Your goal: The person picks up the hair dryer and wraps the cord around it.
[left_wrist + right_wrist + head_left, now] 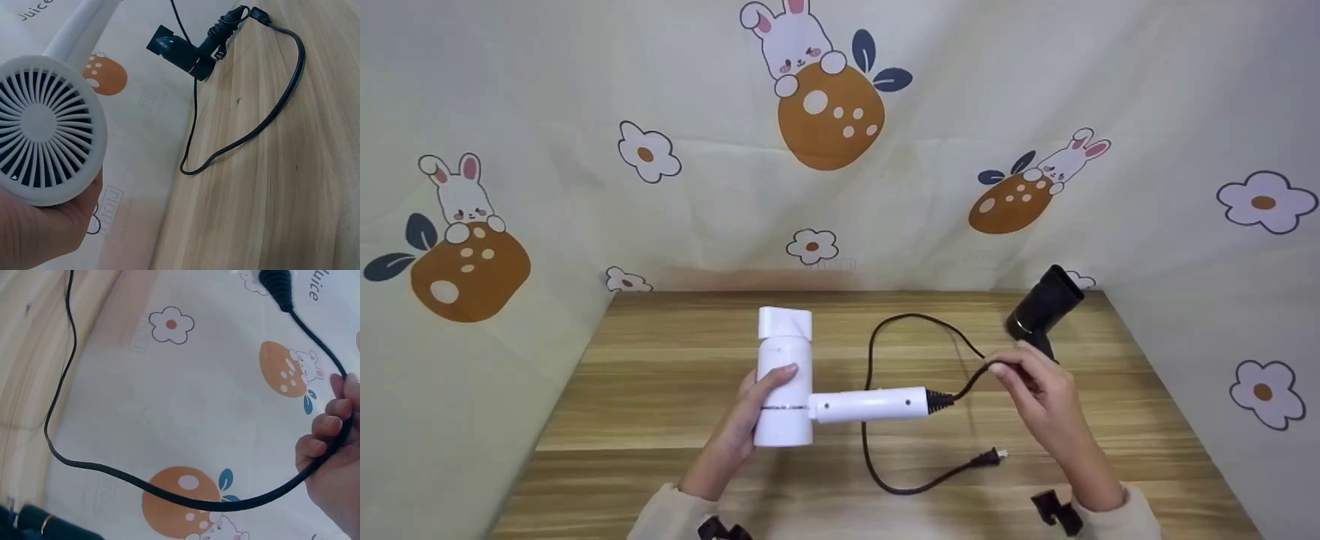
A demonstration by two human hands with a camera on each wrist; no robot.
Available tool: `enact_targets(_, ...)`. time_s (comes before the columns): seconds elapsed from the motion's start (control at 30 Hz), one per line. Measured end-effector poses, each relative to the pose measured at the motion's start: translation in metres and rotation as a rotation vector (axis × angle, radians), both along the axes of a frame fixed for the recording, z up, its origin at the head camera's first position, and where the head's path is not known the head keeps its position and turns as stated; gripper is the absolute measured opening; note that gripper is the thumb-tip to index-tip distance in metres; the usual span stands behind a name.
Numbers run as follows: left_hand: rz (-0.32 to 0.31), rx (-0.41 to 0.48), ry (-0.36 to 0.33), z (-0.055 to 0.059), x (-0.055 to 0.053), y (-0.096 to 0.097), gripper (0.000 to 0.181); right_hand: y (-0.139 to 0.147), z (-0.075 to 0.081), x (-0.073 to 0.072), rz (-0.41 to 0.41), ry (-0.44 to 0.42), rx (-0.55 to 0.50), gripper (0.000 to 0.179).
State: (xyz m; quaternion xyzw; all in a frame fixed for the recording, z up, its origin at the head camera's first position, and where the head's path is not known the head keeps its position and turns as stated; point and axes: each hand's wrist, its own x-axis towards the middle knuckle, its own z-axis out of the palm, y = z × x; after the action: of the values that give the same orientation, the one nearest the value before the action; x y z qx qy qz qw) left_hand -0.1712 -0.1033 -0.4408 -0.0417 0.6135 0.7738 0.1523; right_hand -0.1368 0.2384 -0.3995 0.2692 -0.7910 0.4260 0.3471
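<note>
A white hair dryer [786, 375] is held above the table by my left hand [746, 412], its thumb across the barrel. Its handle [870, 405] points right, and the round slotted air inlet [39, 124] faces the left wrist camera. My right hand [1046, 401] pinches the black power cord [971, 384] a little way from the handle's ribbed end. From there the cord loops to the left and down toward the plug [988, 457] at the front. In the right wrist view the cord [242, 503] runs through the curled fingers [326, 426].
A black hair dryer [1046, 304] lies at the table's back right, beyond my right hand; its cord looks wrapped by the handle in the left wrist view. The wood-grain table [660, 360] meets a printed cloth [705, 202] along its back and sides.
</note>
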Motion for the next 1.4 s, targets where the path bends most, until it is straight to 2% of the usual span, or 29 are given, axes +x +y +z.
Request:
enact_targets(0.07,-0.031,0.006,-0.003,0.0,0.002,0.0,0.046,-0.004,0.002,-0.004,0.014,-0.016,-0.091,0.014)
enact_targets(0.13,-0.073,0.04,0.0,0.001,0.003,0.0,0.045,-0.008,0.002,-0.008,0.029,-0.071,-0.196,0.012)
enact_targets(0.27,-0.158,0.148,-0.004,0.003,0.006,0.001,0.041,-0.022,-0.002,-0.012,0.051,-0.266,-0.393,0.018)
enact_targets(0.37,-0.169,0.217,-0.025,0.006,0.007,0.003,0.04,-0.037,-0.011,-0.014,0.012,-0.406,-0.445,0.02)
enact_targets(0.43,-0.15,0.241,-0.03,0.007,0.008,0.005,0.039,-0.047,-0.021,-0.015,-0.027,-0.458,-0.401,0.017)
enact_targets(0.57,-0.063,0.244,0.012,0.01,0.008,0.01,0.035,-0.063,-0.039,-0.011,-0.16,-0.448,-0.166,0.014)
enact_targets(0.67,0.039,0.226,0.046,0.012,0.006,0.013,0.032,-0.072,-0.046,-0.005,-0.239,-0.392,0.036,0.013)
enact_targets(0.8,0.172,0.178,0.084,0.013,0.003,0.014,0.036,-0.081,-0.045,0.0,-0.23,-0.286,0.238,0.011)
enact_targets(0.9,0.241,0.111,0.115,0.012,0.0,0.014,0.046,-0.081,-0.044,0.004,-0.23,-0.169,0.342,0.01)
enact_targets(1.0,0.279,0.017,0.16,0.01,-0.001,0.012,0.054,-0.078,-0.039,0.005,-0.228,-0.072,0.432,0.017)
enact_targets(1.1,0.289,-0.056,0.213,0.008,-0.002,0.011,0.056,-0.072,-0.033,0.005,-0.203,-0.038,0.512,0.019)
enact_targets(1.23,0.26,-0.131,0.276,0.006,-0.001,0.011,0.056,-0.065,-0.026,0.004,-0.14,-0.062,0.581,0.02)
enact_targets(1.4,0.141,-0.226,0.355,0.009,0.003,0.009,0.062,-0.056,-0.02,0.001,-0.026,-0.065,0.573,0.015)
